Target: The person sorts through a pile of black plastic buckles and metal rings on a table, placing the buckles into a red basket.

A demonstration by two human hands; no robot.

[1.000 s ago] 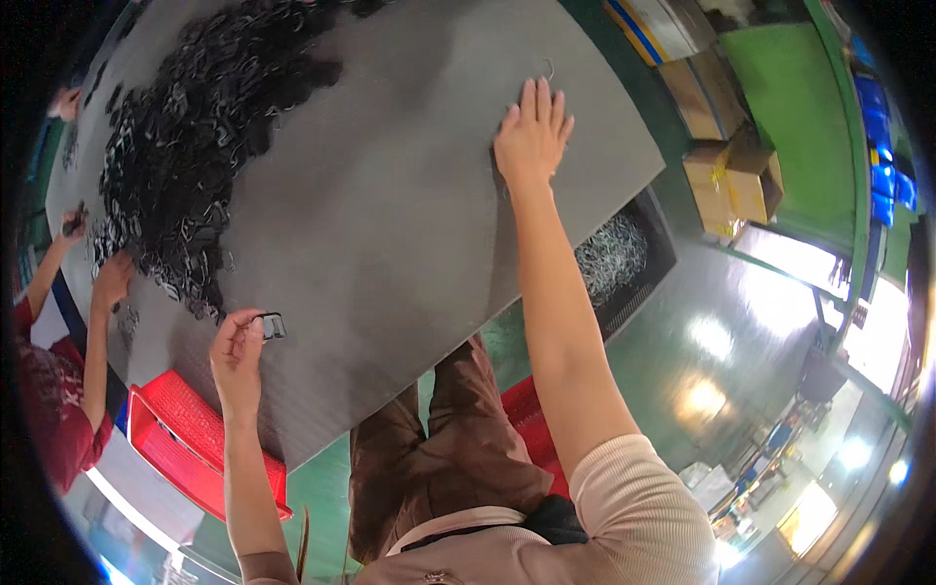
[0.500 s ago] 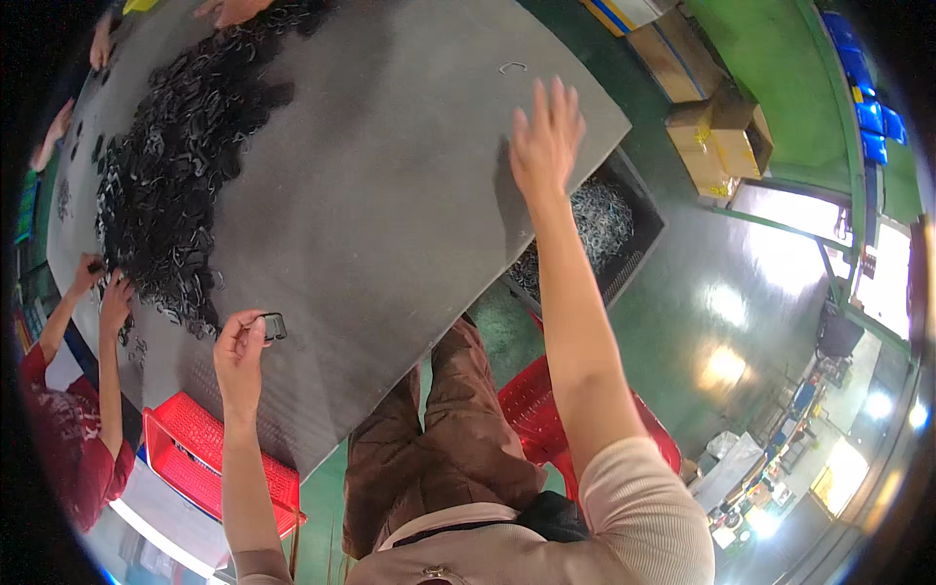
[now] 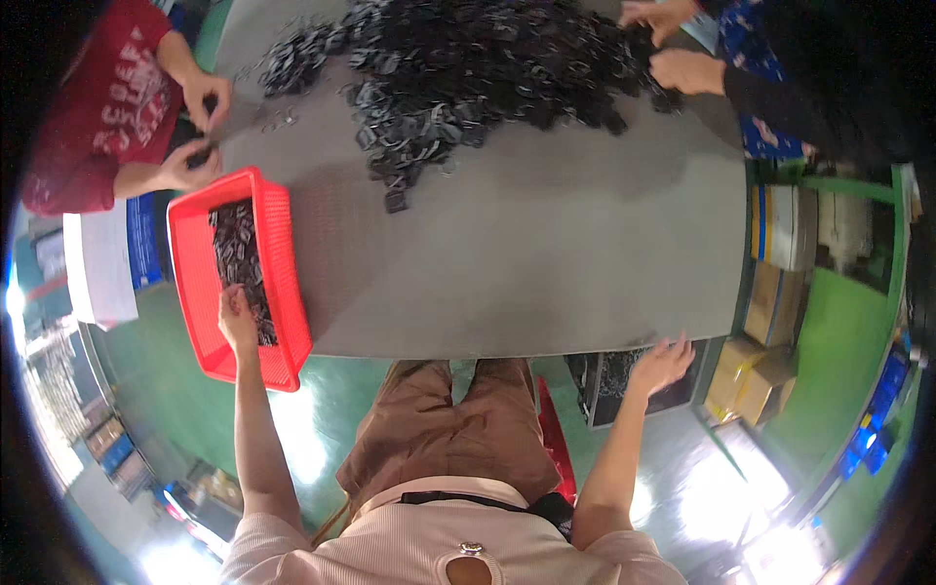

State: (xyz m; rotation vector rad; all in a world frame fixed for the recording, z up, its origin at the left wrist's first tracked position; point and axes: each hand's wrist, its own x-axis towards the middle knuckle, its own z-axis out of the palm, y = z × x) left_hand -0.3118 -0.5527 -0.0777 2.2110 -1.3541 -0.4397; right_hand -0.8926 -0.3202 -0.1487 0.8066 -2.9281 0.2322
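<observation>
My left hand [image 3: 237, 317] reaches into a red plastic basket [image 3: 278, 263], just above the small black parts [image 3: 239, 249] lying in it. Its fingers look loosely spread, and I make out nothing held between them. Past the table's near edge, my right hand [image 3: 663, 366] hovers over a dark crate [image 3: 606, 390] with its fingers apart and nothing in them. A large heap of flat black frame-like pieces [image 3: 487, 68] covers the far part of the grey table [image 3: 507, 253].
At the far left, a co-worker in a red shirt [image 3: 117, 107] handles small dark pieces beside the basket. Another person's hands [image 3: 687, 70] touch the heap at the far right. Cardboard boxes [image 3: 751, 375] stand right of the table. A red stool [image 3: 554, 439] is beside my legs.
My view has turned left. My left hand has gone from the table, where it held a dark frame-like piece, into the red basket. My right hand has drawn back from the tabletop to the crate.
</observation>
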